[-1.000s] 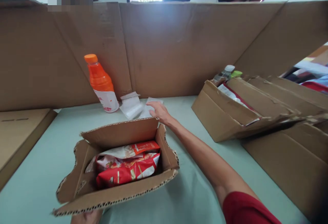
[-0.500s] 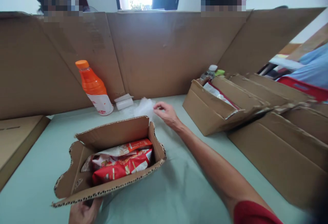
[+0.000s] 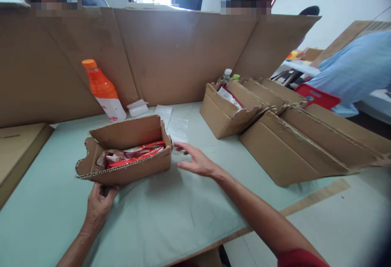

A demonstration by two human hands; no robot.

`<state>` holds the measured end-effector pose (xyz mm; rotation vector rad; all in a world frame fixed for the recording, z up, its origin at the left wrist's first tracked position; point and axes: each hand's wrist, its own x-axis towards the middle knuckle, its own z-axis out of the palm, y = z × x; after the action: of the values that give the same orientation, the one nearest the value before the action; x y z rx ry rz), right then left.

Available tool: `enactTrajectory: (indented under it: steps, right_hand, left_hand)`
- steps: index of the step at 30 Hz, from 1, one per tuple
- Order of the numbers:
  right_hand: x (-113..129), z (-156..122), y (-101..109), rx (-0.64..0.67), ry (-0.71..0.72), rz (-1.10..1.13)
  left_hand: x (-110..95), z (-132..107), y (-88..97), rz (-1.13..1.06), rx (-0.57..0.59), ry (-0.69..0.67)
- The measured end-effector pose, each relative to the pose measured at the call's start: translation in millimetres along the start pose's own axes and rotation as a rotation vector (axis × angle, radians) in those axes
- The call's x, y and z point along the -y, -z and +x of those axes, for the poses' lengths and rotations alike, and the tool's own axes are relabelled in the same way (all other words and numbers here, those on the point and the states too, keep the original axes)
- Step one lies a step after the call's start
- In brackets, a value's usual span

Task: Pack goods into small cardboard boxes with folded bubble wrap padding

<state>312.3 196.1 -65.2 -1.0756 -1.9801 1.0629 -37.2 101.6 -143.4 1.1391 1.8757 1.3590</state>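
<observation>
A cut-open cardboard box (image 3: 140, 171) with red snack packets (image 3: 131, 157) inside stands near the middle of the table. My left hand (image 3: 100, 202) grips the box low on its near left side, its fingertips partly hidden beneath it. Off the box's right end is my right hand (image 3: 197, 160), empty, with thumb and fingers apart. Behind the box, clear plastic wrappers (image 3: 178, 128) lie flat on the cloth, close to my right fingertips. An orange bottle (image 3: 104, 90) with a white label and a small white block (image 3: 138, 108) are farther back.
Several cardboard bins (image 3: 275, 149) stand to the right, one holding a packet. A tall cardboard screen (image 3: 183, 55) closes off the back, with two people beyond it. A flat carton (image 3: 21, 149) lies at left. A person in blue (image 3: 357, 67) and a red tray (image 3: 317, 96) are at far right.
My right hand has left the crumpled clear plastic and moved nearer the box's right end, its fingers opening. The plastic now lies flat. My left hand stays on the box; the view has shifted.
</observation>
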Motion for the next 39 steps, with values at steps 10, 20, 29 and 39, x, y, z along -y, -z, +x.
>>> enactTrajectory:
  steps: [10,20,29,39]
  right_hand:
    - [-29,77,-6,-0.148,-0.007,-0.175]
    - [-49,69,19,-0.217,-0.213,-0.399]
    - [46,-18,30,-0.069,0.160,-0.267]
    - [52,-117,-54,0.318,0.190,-0.419]
  left_hand:
    - [-27,24,-2.6,0.043,-0.018,0.078]
    - [-4,-41,12.0,-0.183,0.012,0.163]
    - [-25,-111,1.6,0.192,-0.008,-0.325]
    - [-46,-159,-50.4,0.251,0.490,-0.772]
